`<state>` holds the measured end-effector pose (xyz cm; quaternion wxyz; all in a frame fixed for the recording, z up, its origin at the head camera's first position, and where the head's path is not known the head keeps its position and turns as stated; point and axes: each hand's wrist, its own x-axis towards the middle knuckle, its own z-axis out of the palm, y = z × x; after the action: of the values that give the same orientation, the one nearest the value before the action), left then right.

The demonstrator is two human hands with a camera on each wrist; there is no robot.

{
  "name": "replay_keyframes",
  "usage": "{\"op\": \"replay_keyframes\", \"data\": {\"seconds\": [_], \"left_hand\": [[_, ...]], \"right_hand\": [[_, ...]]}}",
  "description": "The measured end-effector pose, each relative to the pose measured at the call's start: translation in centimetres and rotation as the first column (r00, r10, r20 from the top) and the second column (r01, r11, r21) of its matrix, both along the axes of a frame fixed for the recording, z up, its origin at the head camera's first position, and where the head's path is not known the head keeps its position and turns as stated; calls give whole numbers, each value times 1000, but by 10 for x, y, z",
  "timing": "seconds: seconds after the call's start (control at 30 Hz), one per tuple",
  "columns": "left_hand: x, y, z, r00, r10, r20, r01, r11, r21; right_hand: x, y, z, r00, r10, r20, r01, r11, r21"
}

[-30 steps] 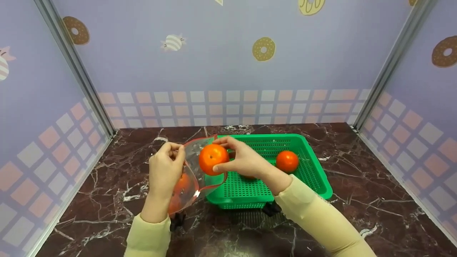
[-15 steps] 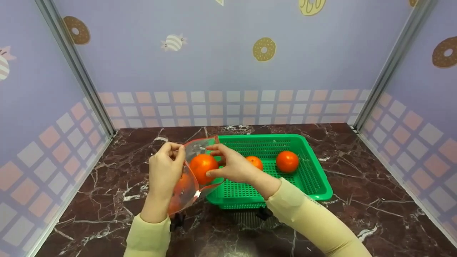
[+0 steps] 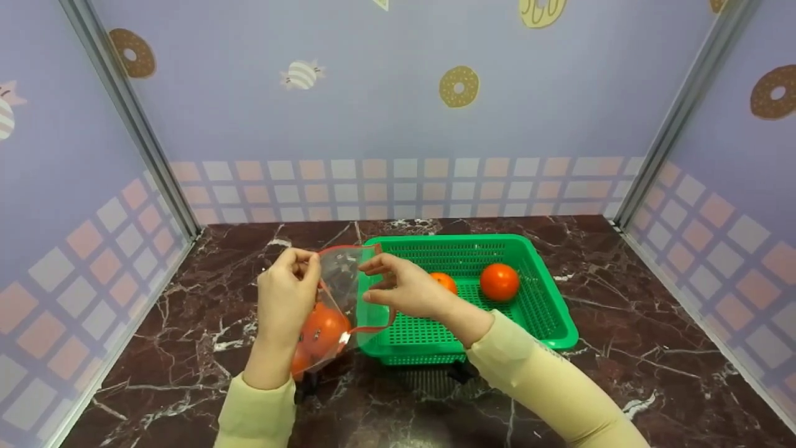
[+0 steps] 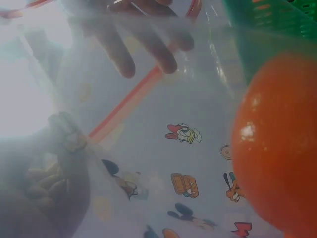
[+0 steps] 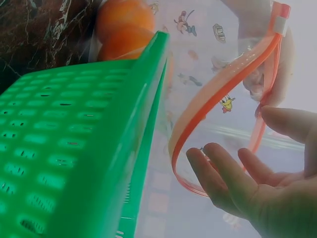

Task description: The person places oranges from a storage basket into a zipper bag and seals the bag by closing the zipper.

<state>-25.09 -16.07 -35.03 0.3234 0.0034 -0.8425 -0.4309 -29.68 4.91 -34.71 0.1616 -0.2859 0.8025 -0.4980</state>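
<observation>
My left hand (image 3: 289,305) pinches the rim of a clear zip bag (image 3: 342,280) with a red-edged mouth and cartoon prints. Low inside the bag lie round orange-red fruits (image 3: 326,330); one looms large in the left wrist view (image 4: 280,148). My right hand (image 3: 407,289) is at the bag's mouth with its fingers spread and nothing in them. In the right wrist view, its fingertips reach the bag's red zip strip (image 5: 218,99). Whether they touch it I cannot tell. Two more round fruits, one orange (image 3: 444,283) and one redder (image 3: 499,282), lie in the green basket (image 3: 559,311).
The basket stands on a dark red marbled tabletop (image 3: 186,336), right beside the bag. Patterned wall panels (image 3: 398,124) enclose the table at the back and both sides. A small black object (image 3: 461,371) shows under the right forearm.
My right hand lowered a fruit leftward into the bag and let it go; the fruit dropped to the bottom with the others. The left hand has stayed at the rim.
</observation>
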Motion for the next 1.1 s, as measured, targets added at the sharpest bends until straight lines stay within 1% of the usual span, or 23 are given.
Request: {"op": "replay_keyframes", "data": {"seconds": [0.17,0.3,0.53,0.8,0.97,1.1], "left_hand": [[1,0,0,1000,-1,18,1,1000,-17],[0,0,0,1000,-4,21,4,1000,-12],[0,0,0,1000,-7,16,7,1000,-1],[0,0,-1,1000,0,7,0,1000,-13],[-1,0,-1,1000,5,-11,-5,1000,-25],[0,1,-2,1000,4,0,-4,1000,-25]], "right_hand": [[-1,4,3,1000,2,-18,-2,1000,8],[-2,7,8,999,-3,-34,4,1000,19],[-6,14,14,999,-20,-27,20,999,26],[-16,23,15,996,-69,-51,69,998,5],[-24,30,18,991,-119,-57,119,993,-13],[-33,34,17,982,-171,-77,172,985,15]]}}
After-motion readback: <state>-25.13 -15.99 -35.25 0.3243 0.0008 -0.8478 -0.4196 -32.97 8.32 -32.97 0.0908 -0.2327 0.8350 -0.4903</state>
